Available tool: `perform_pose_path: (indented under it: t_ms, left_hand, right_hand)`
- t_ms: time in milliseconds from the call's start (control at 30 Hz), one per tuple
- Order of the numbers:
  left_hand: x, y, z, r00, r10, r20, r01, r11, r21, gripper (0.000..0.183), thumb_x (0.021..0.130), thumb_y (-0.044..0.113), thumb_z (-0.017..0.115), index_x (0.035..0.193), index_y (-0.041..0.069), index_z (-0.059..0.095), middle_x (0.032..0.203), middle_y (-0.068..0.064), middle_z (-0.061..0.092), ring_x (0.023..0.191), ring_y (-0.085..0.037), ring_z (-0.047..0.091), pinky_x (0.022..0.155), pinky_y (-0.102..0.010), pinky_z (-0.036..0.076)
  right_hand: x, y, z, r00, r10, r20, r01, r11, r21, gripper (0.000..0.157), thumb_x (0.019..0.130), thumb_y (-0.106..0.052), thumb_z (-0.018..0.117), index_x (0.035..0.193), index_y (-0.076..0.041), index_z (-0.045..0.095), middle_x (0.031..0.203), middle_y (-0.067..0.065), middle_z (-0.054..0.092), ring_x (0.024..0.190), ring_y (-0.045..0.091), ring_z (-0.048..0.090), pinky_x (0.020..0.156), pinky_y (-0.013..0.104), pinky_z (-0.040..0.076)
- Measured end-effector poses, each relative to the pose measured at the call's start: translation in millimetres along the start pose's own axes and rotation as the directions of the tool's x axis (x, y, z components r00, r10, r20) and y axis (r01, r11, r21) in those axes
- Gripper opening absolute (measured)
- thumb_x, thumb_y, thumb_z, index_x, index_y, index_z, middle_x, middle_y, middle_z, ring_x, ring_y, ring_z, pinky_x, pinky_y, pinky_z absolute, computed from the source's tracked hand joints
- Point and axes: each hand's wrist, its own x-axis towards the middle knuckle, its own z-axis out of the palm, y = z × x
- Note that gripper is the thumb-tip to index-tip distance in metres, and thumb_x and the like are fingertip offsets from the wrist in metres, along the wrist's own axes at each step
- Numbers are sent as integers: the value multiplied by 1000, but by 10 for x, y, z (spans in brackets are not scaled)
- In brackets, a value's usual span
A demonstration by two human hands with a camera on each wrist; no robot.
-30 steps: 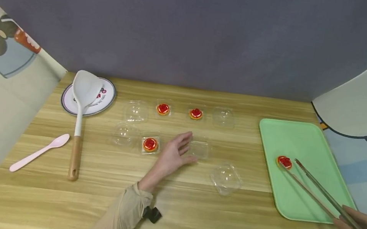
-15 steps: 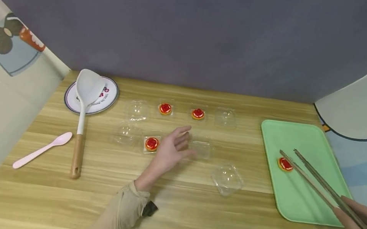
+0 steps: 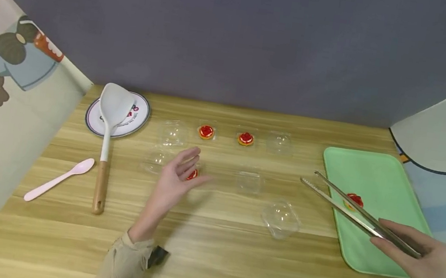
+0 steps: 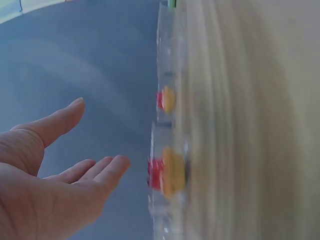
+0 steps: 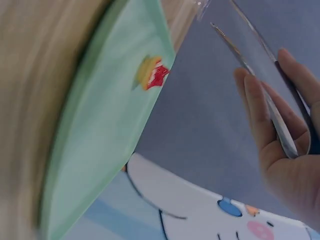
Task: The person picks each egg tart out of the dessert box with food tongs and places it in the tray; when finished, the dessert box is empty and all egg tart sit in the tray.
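Holding tongs (image 3: 377, 223): right hand (image 3: 434, 265); fingers and thumb curled round the arms; tips apart, nothing between them.
Left hand (image 3: 171, 181): raised above the desk (image 3: 211, 259); fingers relaxed, thumb spread; holds nothing.
Tray (image 3: 394, 185): at the desk's right; one tart (image 5: 151, 75) lies on it toward the left edge, apart from the tongs.
Change: tongs have moved off the tart, tips now beyond the tray's left edge; left hand has drawn leftward from the tartless base (image 3: 248, 182); judged effect: the tart lies unheld, no base is being handled.
Tart count: four; one on the tray, three on clear bases; the near tart (image 3: 192, 175) is partly hidden by the left hand.
Clear parts: eight; four bases, four domed lids (image 3: 281, 219).
Single items: plate (image 3: 135, 123); turner (image 3: 103, 168) resting on it; spoon (image 3: 59, 179).
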Motion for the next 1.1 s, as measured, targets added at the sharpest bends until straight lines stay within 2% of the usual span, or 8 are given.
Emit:
perform_pose_path:
  t_ms: [33, 133, 367, 600, 700, 833, 967, 1100]
  left_hand:
    - [-25, -15, -48, 1000, -7, -13, 7, 1000, 3, 77, 87, -13, 81, 155, -8, 46, 160, -28, 46, 148, -43, 46, 120, -39, 45]
    - [-86, -48, -168, 999, -28, -41, 29, 999, 27, 77, 88, -12, 81, 156, -7, 46, 161, -28, 46, 148, -42, 46, 119, -35, 46]
    - [-155, -75, -360, 996, -33, -83, 35, 999, 28, 74, 89, -16, 77, 155, -8, 45, 163, -26, 43, 150, -42, 43, 121, -40, 44]
    - [-163, -113, -482, 993, -90, -76, 98, 988, 118, 82, 88, -11, 81, 160, -3, 42, 164, -24, 42, 151, -41, 42, 122, -43, 42]
    - [-148, -133, -497, 992, -109, -59, 117, 982, 149, 83, 89, -9, 80, 161, -2, 40, 165, -23, 41, 152, -40, 41, 123, -42, 41]
    - [-120, -158, -484, 994, -101, -35, 106, 977, 183, 83, 89, -10, 80, 161, -3, 39, 166, -22, 39, 152, -39, 41, 124, -41, 41]
    - [-106, -164, -450, 994, -104, -33, 109, 974, 196, 84, 88, -11, 79, 161, -2, 39, 167, -21, 38, 152, -40, 41, 124, -42, 41]
    - [-97, -162, -412, 992, -122, -37, 127, 975, 184, 86, 88, -13, 79, 162, -1, 38, 168, -20, 37, 152, -40, 41, 124, -42, 41]
  right_hand:
    - [11, -31, -3, 1000, -30, 7, 29, 999, 15, 58, 92, -43, 87, 138, -10, 73, 107, -38, 65, 92, -32, 41, 61, 6, 44]
    - [44, -156, 10, 996, -87, 14, 87, 996, 19, 52, 93, -42, 86, 136, -16, 75, 107, -42, 64, 94, -33, 45, 62, 6, 42]
    - [165, -492, 110, 975, -222, 25, 222, 975, 14, 45, 93, -41, 86, 133, -23, 78, 120, -30, 71, 100, -30, 48, 63, 7, 44]
    - [258, -863, 319, 904, -425, 40, 422, 904, 68, 36, 91, -24, 89, 125, -20, 81, 111, 0, 81, 68, 1, 53, 44, 27, 29]
    - [292, -1015, 401, 877, -476, 61, 470, 878, 90, 34, 91, -22, 89, 124, -17, 81, 110, 4, 81, 64, 6, 50, 47, 26, 31]
    - [331, -1204, 493, 864, -496, 89, 488, 867, 97, 34, 90, -25, 89, 123, -16, 82, 114, 6, 80, 68, 2, 53, 55, 20, 40]
    - [360, -1367, 576, 844, -527, 98, 519, 849, 97, 35, 88, -27, 91, 121, -16, 83, 115, 6, 80, 58, 1, 44, 46, 22, 34]
    - [386, -1512, 655, 824, -555, 111, 545, 831, 108, 36, 87, -27, 92, 119, -14, 83, 114, 7, 80, 60, 2, 50, 50, 23, 40]
